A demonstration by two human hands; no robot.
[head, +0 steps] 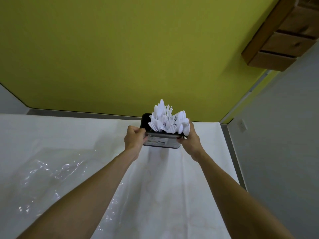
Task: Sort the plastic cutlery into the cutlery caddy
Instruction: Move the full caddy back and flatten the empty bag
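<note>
Two bare forearms enter from the bottom edge, nearest the camera, and reach forward over the table (172,187), which has a white cloth and fills the lower half of the view. Its right edge runs close along a grey side wall (284,135); its far edge sits against a yellow-green wall (120,49). A big crumpled sheet of clear plastic (48,173) lies over the left part of the table, under and left of the left forearm. The centre and right strip of cloth is bare, with open room between the arms. A wooden shelf unit (283,37) hangs high at upper right, well apart from the hands. The dark cutlery caddy (161,141) is at the far middle of the table, near the back wall, label side facing the camera; cannot tell if it is lifted or resting on the cloth. The left hand (133,139) grips its left end, fingers curled over the rim. The right hand (190,140) grips its right end, thumb on the front rim, fingers round the side. White plastic cutlery (168,120) stands upright and packed in the caddy: knives left, forks middle, spoons right, the spoons touching the right hand. A small wall outlet (243,125) is on the grey wall, right of the table edge.
</note>
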